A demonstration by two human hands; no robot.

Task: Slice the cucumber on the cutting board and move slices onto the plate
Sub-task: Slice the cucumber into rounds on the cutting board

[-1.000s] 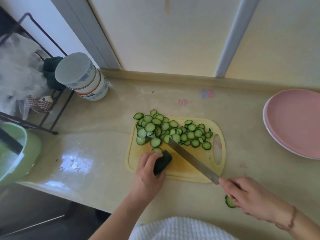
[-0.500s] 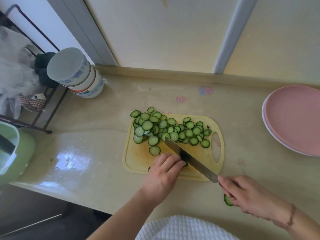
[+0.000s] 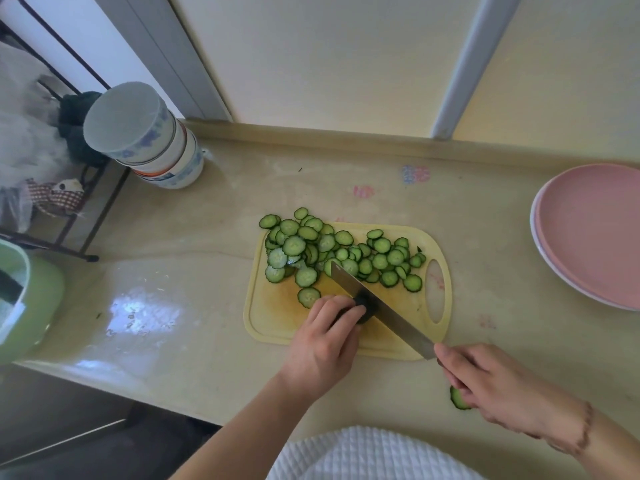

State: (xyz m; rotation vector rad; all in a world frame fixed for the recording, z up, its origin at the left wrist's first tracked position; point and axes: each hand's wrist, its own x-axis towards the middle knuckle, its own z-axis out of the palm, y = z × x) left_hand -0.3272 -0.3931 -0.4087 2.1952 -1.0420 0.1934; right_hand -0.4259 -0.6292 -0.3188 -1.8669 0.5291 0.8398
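Note:
A yellow cutting board [image 3: 273, 317] lies on the counter with several cucumber slices [image 3: 341, 252] heaped along its far half. My left hand [image 3: 325, 344] grips the short dark cucumber stub [image 3: 365, 308] near the board's front edge, fingers curled over it. My right hand [image 3: 491, 382] holds the handle of a knife [image 3: 377, 306], whose blade rests across the stub's cut end. The handle is hidden in my fist. A pink plate [image 3: 595, 233] sits at the right edge of the counter with nothing on it.
One stray cucumber slice [image 3: 457, 398] lies on the counter under my right hand. A stack of upturned bowls [image 3: 145, 136] stands at the back left beside a black wire rack [image 3: 69, 216]. A green container [image 3: 31, 299] sits at the far left edge.
My left hand turned the cucumber stub and slid it right under the blade. The knife came down onto the stub's end. My right hand stayed in place.

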